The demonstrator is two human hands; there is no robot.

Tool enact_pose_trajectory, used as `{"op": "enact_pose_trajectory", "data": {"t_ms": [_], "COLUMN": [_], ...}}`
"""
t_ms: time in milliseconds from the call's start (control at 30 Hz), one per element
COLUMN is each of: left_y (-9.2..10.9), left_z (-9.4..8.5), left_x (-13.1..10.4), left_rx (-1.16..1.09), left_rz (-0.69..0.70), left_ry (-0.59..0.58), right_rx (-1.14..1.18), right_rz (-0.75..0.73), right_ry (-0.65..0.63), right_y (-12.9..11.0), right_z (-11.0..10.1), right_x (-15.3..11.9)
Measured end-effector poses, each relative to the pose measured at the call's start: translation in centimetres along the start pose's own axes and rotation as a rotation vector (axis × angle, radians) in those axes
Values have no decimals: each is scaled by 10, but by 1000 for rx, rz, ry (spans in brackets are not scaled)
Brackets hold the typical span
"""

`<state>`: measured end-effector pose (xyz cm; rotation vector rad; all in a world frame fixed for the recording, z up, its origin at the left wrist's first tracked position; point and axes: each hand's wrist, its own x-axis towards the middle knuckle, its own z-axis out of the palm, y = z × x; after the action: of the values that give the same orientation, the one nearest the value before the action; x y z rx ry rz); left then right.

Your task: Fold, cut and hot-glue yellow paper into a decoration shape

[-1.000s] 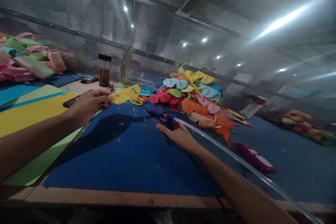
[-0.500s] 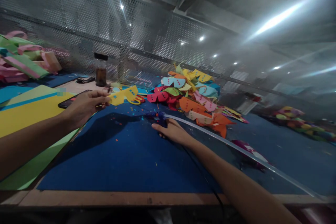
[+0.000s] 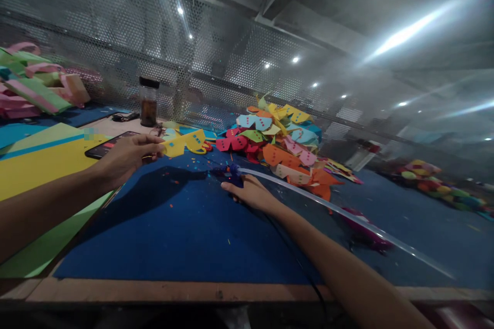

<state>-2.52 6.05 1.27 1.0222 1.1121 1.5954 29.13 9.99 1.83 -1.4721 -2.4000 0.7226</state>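
While the left hand stays pinched on the yellow paper piece, the right hand has lowered its gripped glue gun toward the blue mat, nozzle pointing at that piece.

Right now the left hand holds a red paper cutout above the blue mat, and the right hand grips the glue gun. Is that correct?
Not quite: the head view shows the paper cutout in the left hand is yellow, not red. The right hand does grip the glue gun above the blue mat.
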Motion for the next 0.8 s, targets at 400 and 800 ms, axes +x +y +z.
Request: {"op": "enact_pose_trajectory", "data": {"t_ms": [400, 800], "left_y": [-3, -1], "left_z": [-2, -1], "left_x": [0, 3], "left_rx": [18, 22], "left_rz": [3, -18], "left_ry": [-29, 13], "right_rx": [-38, 11], "right_rz": [5, -7], "right_ry": [-13, 32], "right_y": [-4, -3], "right_z": [-2, 0], "right_x": [1, -5]}}
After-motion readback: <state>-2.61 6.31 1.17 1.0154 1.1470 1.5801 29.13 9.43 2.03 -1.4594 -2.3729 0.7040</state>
